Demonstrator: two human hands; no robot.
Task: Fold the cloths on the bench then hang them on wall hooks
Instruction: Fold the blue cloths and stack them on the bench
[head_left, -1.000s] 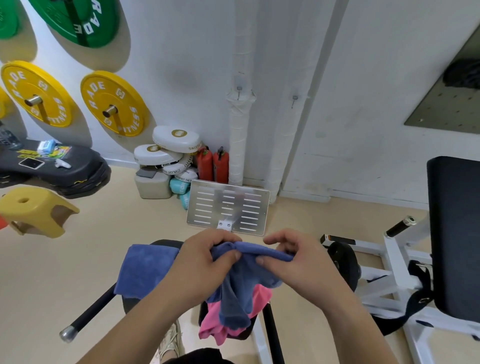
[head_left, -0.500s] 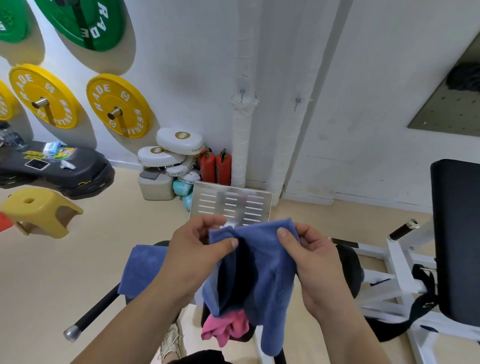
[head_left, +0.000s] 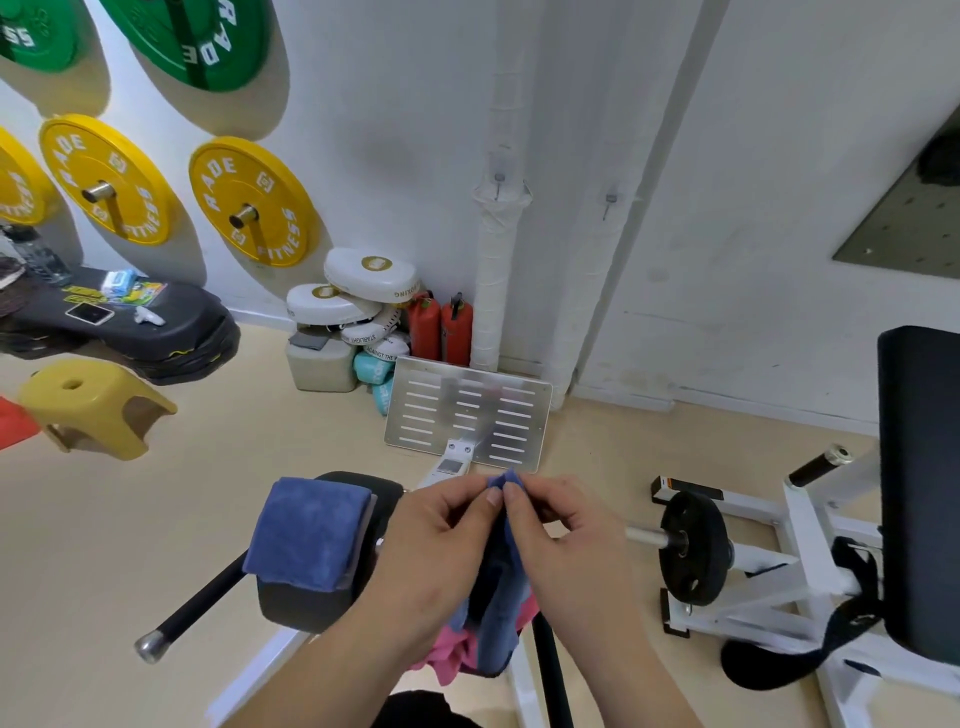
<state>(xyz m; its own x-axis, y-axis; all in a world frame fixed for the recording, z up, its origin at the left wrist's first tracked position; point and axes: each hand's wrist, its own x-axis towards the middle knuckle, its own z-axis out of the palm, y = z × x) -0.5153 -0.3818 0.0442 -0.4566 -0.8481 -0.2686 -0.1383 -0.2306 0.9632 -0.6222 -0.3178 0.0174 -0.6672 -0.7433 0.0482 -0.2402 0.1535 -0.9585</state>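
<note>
Both hands meet low in the middle of the view, over the near end of the black padded counter (head_left: 301, 608). The left hand (head_left: 441, 540) and the right hand (head_left: 566, 545) each pinch the top edge of a blue cloth (head_left: 498, 613) between thumb and curled fingers (head_left: 460, 491). The two grips touch, and the cloth's upper corners poke up just above the fingertips. From there the cloth hangs straight down, doubled, between the two wrists. Under its lower end a pink cloth (head_left: 452, 649) lies crumpled on the counter, partly hidden by the hanging blue one. To the left, just beside the left hand, a second folded blue cloth (head_left: 306, 535) lies flat across the counter's pad, one edge drooping over the near side. On the white wall ahead, well above the hands, two small hooks (head_left: 499, 179) are set on wrapped vertical pipes. A slotted metal plate (head_left: 467, 415) stands between the hands and the wall, with yellow weight plates (head_left: 249, 202) mounted at the left
</note>
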